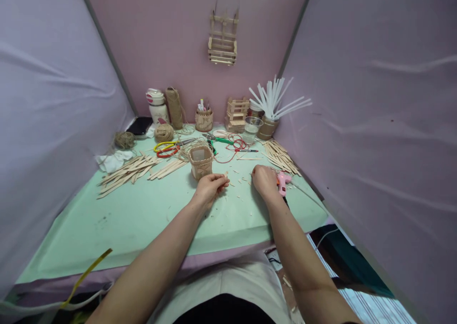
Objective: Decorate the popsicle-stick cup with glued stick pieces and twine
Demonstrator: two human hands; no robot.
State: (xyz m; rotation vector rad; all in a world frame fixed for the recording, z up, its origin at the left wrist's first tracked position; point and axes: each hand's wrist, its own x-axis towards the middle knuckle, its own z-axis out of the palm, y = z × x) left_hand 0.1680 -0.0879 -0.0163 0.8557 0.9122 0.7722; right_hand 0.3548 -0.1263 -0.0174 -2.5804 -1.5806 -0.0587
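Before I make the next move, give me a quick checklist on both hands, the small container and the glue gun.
1. Small container upright: ok, it stands just beyond the left hand.
2. Left hand's grip: cannot tell; thumb and fingers are close together, but anything between them is too small to make out.
3. Right hand's grip: cannot tell; the back of the right hand hides its fingers.
4. Right hand clear of the pink glue gun: not ok, the gun lies right beside it.
5. Surface between the hands free of scraps: not ok, wood slivers lie there.
6. Clear cup upright: ok, farther back on the table.
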